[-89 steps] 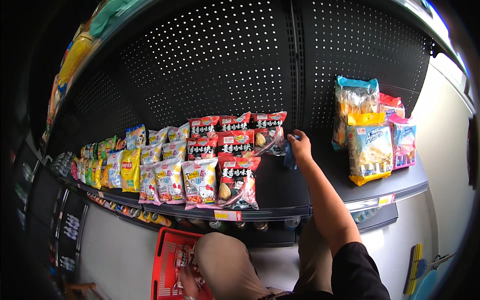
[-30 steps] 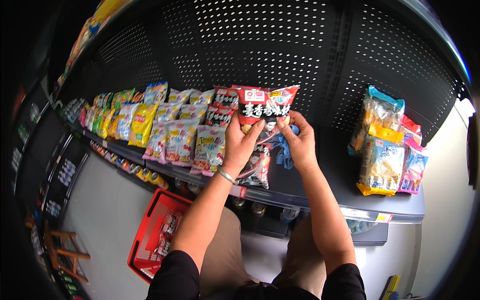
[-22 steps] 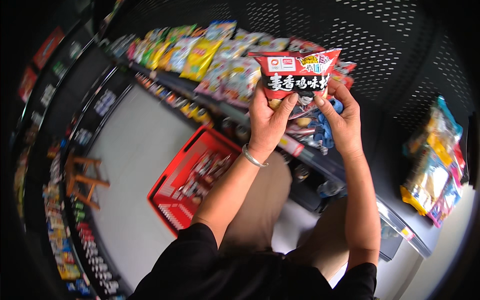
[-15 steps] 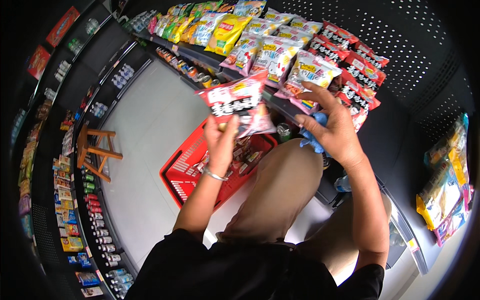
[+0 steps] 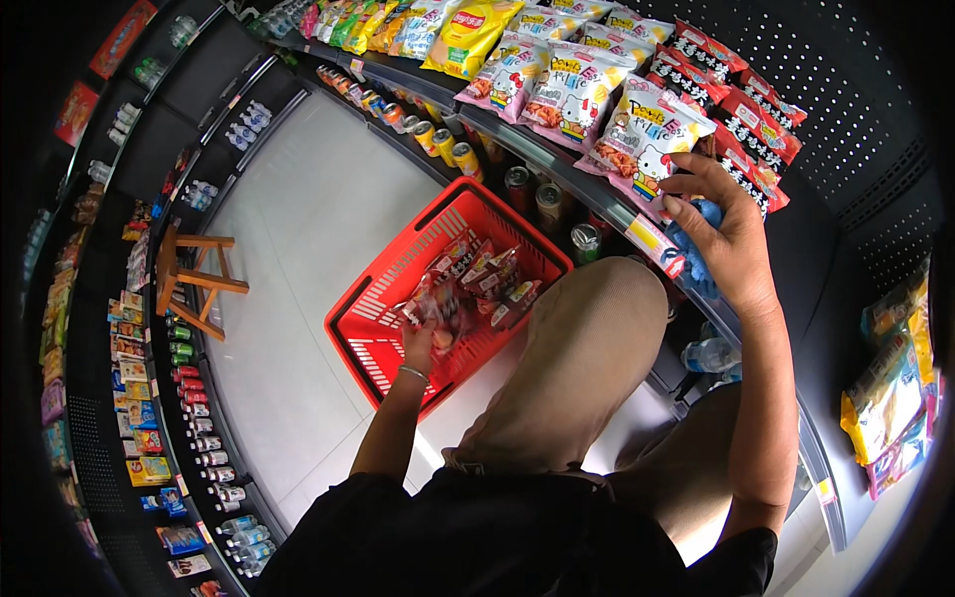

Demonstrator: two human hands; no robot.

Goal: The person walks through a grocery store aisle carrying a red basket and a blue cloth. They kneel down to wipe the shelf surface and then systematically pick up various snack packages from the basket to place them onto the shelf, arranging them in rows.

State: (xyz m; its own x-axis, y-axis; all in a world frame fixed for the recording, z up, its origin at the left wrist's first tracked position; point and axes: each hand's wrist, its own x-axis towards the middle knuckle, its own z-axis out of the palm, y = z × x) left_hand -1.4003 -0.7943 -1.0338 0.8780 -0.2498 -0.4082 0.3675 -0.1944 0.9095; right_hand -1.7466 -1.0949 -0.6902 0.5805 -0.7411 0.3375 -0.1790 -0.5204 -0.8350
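Observation:
My left hand is down inside a red plastic basket, its fingers closed on a red snack bag that is blurred by motion. Several other small red snack packs lie in the basket beside it. At the shelf edge my right hand holds a crumpled blue cloth under its palm. The thumb and forefinger of that hand are partly spread, close to a pink-and-white snack bag at the front of the shelf; whether they touch it I cannot tell.
Red-and-black snack bags stand behind the pink ones, with a yellow chip bag to their left. Drink cans line the shelf below. My knee is right of the basket. A wooden stool stands left, before stocked shelves.
My left hand has carried the red snack bag down from in front of the shelf into the basket. My right hand and the blue cloth have shifted slightly right in the view.

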